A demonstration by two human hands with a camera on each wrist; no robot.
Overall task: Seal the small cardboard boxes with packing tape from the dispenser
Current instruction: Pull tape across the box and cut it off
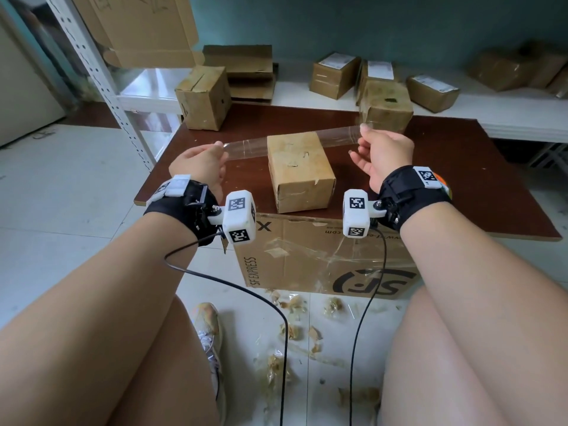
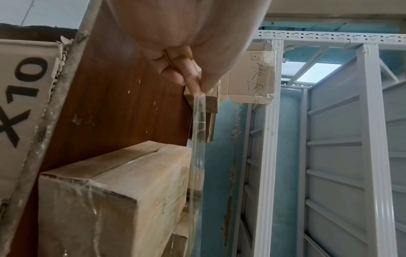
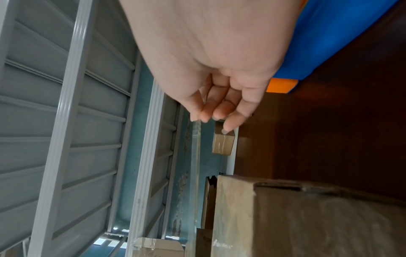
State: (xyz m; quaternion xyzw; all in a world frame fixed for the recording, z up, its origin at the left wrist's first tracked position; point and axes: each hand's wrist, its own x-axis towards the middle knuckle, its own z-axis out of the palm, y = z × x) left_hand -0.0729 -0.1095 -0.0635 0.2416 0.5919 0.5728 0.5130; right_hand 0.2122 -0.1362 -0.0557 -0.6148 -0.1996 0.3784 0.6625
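Note:
A small cardboard box [image 1: 299, 170] stands on the brown table [image 1: 445, 167] in front of me. A strip of clear packing tape [image 1: 335, 135] is stretched level just above and behind the box's top. My left hand [image 1: 199, 162] pinches the strip's left end, and my right hand [image 1: 381, 149] pinches its right end. In the left wrist view the tape [image 2: 197, 142] runs from my left hand's fingertips [image 2: 197, 87] past the box [image 2: 123, 191]. The right wrist view shows the tape [image 3: 195, 156] leaving my right hand's fingertips [image 3: 197, 117], beside the box [image 3: 296, 217]. A blue and orange dispenser [image 3: 325, 52] lies behind that hand.
Two more small boxes [image 1: 204, 98] [image 1: 387, 106] stand at the table's back. Several labelled parcels [image 1: 335, 75] lie on the white shelf behind. A large SF Express carton [image 1: 322, 259] leans under the table's front edge. A white metal rack post [image 1: 101, 78] rises at the left.

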